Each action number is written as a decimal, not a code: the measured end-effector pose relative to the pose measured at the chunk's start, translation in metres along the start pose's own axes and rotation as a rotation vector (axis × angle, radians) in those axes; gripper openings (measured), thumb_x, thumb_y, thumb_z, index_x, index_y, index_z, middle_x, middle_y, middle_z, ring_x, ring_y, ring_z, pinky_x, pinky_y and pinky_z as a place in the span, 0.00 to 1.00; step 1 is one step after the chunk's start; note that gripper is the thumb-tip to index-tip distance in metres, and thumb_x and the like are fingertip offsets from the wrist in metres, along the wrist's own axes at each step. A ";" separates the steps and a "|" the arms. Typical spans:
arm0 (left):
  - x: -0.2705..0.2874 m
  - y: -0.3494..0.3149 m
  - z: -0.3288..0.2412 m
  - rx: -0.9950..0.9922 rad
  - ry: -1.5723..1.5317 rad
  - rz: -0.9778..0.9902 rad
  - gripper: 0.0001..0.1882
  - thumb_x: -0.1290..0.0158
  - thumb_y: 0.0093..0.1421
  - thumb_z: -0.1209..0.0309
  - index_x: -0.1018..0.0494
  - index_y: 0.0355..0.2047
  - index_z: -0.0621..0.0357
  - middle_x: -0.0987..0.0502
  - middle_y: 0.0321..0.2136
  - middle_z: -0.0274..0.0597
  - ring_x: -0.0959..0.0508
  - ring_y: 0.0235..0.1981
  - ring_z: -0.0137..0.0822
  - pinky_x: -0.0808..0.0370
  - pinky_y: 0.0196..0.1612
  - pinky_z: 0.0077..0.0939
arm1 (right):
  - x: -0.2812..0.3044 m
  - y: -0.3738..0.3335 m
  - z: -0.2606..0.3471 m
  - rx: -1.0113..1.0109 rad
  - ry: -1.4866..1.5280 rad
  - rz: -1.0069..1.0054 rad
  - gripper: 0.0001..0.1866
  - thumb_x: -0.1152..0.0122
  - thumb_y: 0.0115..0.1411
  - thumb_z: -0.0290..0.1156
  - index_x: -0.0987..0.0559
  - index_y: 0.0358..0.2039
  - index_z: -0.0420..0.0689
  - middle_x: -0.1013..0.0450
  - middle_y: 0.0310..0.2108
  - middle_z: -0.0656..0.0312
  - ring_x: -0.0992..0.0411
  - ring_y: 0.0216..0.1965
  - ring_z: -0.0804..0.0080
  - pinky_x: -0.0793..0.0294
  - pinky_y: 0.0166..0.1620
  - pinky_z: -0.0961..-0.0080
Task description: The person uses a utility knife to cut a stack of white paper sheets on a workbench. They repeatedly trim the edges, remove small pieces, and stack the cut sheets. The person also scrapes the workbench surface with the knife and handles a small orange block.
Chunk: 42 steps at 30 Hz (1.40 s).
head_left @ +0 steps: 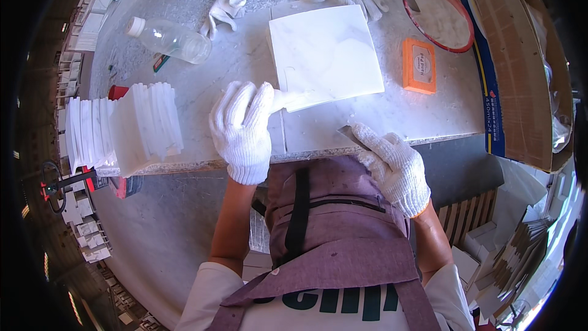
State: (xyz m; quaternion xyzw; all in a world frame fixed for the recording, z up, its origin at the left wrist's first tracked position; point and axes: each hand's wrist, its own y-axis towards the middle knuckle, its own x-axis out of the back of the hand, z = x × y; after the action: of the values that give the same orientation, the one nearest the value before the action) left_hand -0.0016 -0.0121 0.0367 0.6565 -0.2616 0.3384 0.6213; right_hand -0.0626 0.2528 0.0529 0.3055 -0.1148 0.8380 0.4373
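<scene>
From where I stand, a white marble-look tile (327, 55) lies flat in the middle of the tabletop (441, 113), square to the worker and within easy reach of both hands. The gloved left hand (242, 132) is at its near left corner, fingers loosely curled and thumb side reaching to the edge, presumably to steady it; whether that grip pinches the tile I can't tell. The gloved right hand (392, 168) has its grip closed around a flat metal blade (353, 136), the tip poking out free, apart from the tile, which looks like a hold for control.

The upright tile stack (144, 125) stands on the left, likely to leave the middle for handling. An orange block (419, 66) sits on the right, handy for the right hand, while a clear plastic bottle (168, 40) lies on its side, far left, out of the way.
</scene>
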 end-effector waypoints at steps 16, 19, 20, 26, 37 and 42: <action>-0.012 -0.025 -0.001 0.466 -0.535 0.004 0.22 0.43 0.58 0.82 0.28 0.54 0.64 0.25 0.48 0.46 0.24 0.49 0.37 0.27 0.52 0.28 | 0.009 0.001 0.006 -0.068 0.167 0.079 0.24 0.35 0.59 0.33 0.24 0.56 0.43 0.28 0.30 0.53 0.29 0.29 0.60 0.27 0.37 0.70; -0.019 -0.029 -0.001 0.659 -0.659 -0.051 0.24 0.44 0.59 0.82 0.33 0.56 0.68 0.25 0.48 0.45 0.25 0.48 0.33 0.26 0.51 0.25 | 0.015 0.009 -0.007 0.067 0.230 -0.062 0.23 0.37 0.62 0.35 0.24 0.56 0.39 0.27 0.32 0.59 0.30 0.27 0.71 0.28 0.34 0.75; -0.021 -0.030 -0.001 0.730 -0.694 -0.065 0.24 0.44 0.60 0.82 0.34 0.57 0.69 0.25 0.48 0.45 0.25 0.48 0.32 0.26 0.50 0.24 | 0.025 0.013 -0.007 -0.034 0.314 -0.089 0.24 0.38 0.63 0.36 0.25 0.57 0.39 0.26 0.32 0.60 0.32 0.27 0.78 0.30 0.32 0.80; -0.022 -0.030 0.001 0.879 -0.893 -0.102 0.24 0.47 0.62 0.81 0.38 0.58 0.68 0.28 0.50 0.49 0.25 0.49 0.35 0.26 0.53 0.27 | 0.091 0.079 -0.032 -0.164 0.005 -0.364 0.19 0.43 0.64 0.29 0.23 0.55 0.41 0.21 0.45 0.51 0.25 0.34 0.74 0.24 0.38 0.77; -0.028 -0.033 -0.001 0.896 -0.891 -0.142 0.24 0.44 0.61 0.79 0.36 0.57 0.67 0.26 0.47 0.45 0.25 0.45 0.33 0.26 0.49 0.26 | 0.107 0.140 -0.085 -0.114 -0.586 -0.207 0.20 0.54 0.67 0.43 0.19 0.50 0.50 0.23 0.47 0.50 0.25 0.46 0.50 0.26 0.49 0.65; -0.027 -0.037 0.001 0.867 -0.850 -0.104 0.24 0.46 0.61 0.80 0.37 0.57 0.67 0.26 0.49 0.48 0.25 0.48 0.34 0.25 0.50 0.26 | 0.107 0.154 -0.073 -0.230 -0.613 -0.069 0.21 0.53 0.65 0.45 0.20 0.51 0.49 0.26 0.50 0.47 0.26 0.48 0.50 0.28 0.50 0.65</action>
State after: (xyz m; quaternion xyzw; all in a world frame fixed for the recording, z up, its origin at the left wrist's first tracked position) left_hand 0.0092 -0.0123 -0.0078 0.9392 -0.2928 0.0913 0.1544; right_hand -0.2623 0.2664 0.0726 0.4959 -0.3246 0.6732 0.4422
